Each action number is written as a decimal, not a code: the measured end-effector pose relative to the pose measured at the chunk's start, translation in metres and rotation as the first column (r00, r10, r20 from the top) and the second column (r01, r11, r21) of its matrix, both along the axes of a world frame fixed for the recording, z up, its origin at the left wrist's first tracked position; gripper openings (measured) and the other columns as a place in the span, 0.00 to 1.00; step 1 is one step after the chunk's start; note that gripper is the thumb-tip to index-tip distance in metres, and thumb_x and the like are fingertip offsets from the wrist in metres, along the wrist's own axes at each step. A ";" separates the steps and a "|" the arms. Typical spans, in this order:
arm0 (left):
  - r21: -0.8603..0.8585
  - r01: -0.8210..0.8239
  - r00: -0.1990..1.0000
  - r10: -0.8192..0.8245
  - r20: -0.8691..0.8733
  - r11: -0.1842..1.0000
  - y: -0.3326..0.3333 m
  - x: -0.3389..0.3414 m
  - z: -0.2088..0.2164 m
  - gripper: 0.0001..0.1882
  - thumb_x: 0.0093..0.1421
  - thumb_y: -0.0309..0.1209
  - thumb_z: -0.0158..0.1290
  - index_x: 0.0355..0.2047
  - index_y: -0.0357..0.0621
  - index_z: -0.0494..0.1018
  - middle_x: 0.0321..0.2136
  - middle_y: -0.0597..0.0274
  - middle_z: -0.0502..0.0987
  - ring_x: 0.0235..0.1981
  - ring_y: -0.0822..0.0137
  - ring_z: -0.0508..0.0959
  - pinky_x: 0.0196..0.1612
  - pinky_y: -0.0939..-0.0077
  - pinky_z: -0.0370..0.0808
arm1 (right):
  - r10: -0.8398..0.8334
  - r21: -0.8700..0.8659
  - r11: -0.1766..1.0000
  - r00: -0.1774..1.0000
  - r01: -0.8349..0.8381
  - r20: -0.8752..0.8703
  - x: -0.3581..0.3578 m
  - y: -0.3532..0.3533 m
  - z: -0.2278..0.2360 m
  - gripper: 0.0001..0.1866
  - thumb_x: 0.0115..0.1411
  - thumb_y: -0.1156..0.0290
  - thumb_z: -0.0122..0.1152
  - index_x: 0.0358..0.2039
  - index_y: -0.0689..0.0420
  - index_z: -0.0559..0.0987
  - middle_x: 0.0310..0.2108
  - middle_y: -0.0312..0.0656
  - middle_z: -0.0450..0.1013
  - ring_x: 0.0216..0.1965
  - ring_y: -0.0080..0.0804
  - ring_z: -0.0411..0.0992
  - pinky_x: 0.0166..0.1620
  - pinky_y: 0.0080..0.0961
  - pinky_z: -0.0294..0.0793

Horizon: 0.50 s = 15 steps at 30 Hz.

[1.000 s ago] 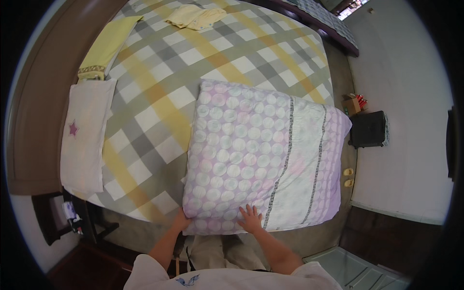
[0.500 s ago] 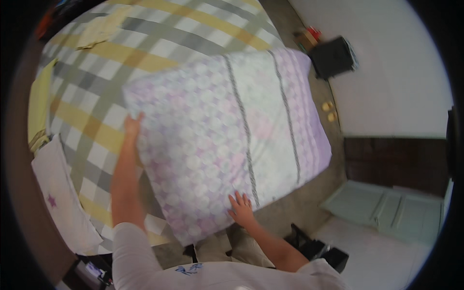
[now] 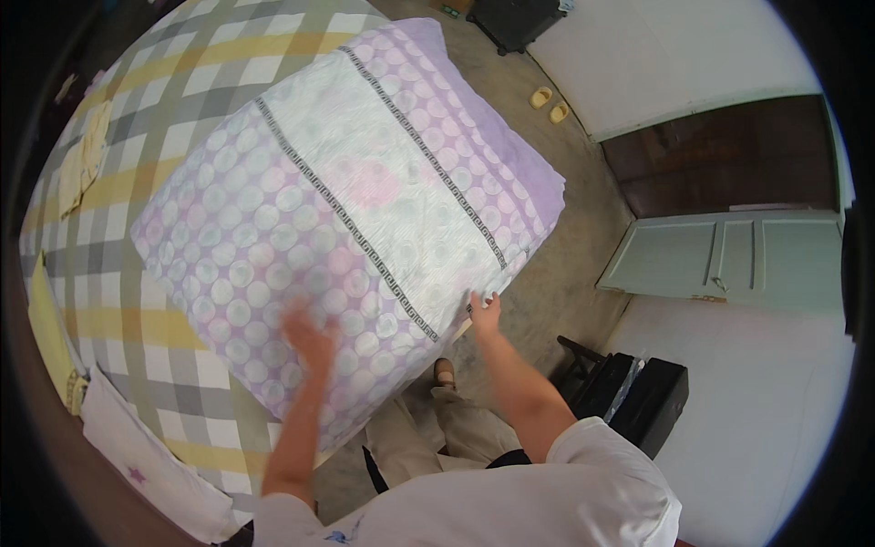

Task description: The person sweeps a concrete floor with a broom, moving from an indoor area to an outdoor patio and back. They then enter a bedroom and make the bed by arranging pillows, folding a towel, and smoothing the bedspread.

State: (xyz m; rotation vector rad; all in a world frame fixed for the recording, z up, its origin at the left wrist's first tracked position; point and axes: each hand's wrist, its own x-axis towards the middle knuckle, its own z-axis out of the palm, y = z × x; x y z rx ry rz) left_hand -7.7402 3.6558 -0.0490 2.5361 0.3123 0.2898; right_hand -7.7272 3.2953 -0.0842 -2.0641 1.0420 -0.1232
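A folded quilt point(image 3: 273, 237) in lilac and white, with round patterns and two dark key-pattern stripes, lies across the near right part of the bed. Its near right edge reaches out over the bed's side. My left hand point(image 3: 310, 337), smeared by motion, is over the near part of the quilt with thumb and fingers apart. Whether it touches the cloth, I cannot tell. At the quilt's near right edge, my right hand point(image 3: 486, 314) touches the border with its fingertips, fingers apart.
The bed point(image 3: 182, 365) has a checked sheet in yellow, grey and white. Along its left side lie a yellow cloth point(image 3: 50, 328) and a white cloth with a star point(image 3: 137, 447). Yellow slippers point(image 3: 550, 105), a black suitcase point(image 3: 518, 23), a pale green door point(image 3: 702, 255) and a black case point(image 3: 638, 401) are to the right.
My left hand has left the quilt's left edge and come in over its near part. My right hand has shifted right along the near edge. The view has turned, and the quilt sits flatter.
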 end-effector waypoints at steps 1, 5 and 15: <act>-0.168 0.104 0.986 -0.124 -0.113 0.980 -0.054 -0.017 0.022 0.34 0.42 0.40 0.60 0.49 0.40 0.64 0.50 0.48 0.64 0.54 0.48 0.59 0.56 0.50 0.51 | -0.174 0.362 0.918 0.985 0.160 0.006 0.020 -0.020 -0.002 0.28 0.53 0.62 0.59 0.50 0.59 0.60 0.46 0.46 0.62 0.42 0.42 0.64 0.42 0.38 0.67; -0.196 0.489 0.839 -0.520 -0.162 0.850 -0.156 -0.039 0.031 0.43 0.37 0.34 0.63 0.56 0.47 0.57 0.56 0.47 0.54 0.55 0.43 0.57 0.56 0.49 0.54 | -0.214 0.751 0.655 0.974 0.088 0.072 0.080 -0.057 -0.002 0.31 0.54 0.58 0.59 0.52 0.58 0.57 0.45 0.45 0.63 0.38 0.39 0.66 0.38 0.36 0.70; 0.002 0.193 0.854 -0.167 -0.492 0.981 -0.153 0.039 -0.055 0.26 0.42 0.28 0.56 0.45 0.49 0.68 0.42 0.52 0.72 0.40 0.53 0.74 0.41 0.63 0.71 | -0.275 0.980 0.168 0.950 -0.106 0.150 0.234 -0.186 -0.003 0.29 0.51 0.64 0.60 0.51 0.65 0.63 0.48 0.47 0.66 0.47 0.43 0.67 0.50 0.37 0.67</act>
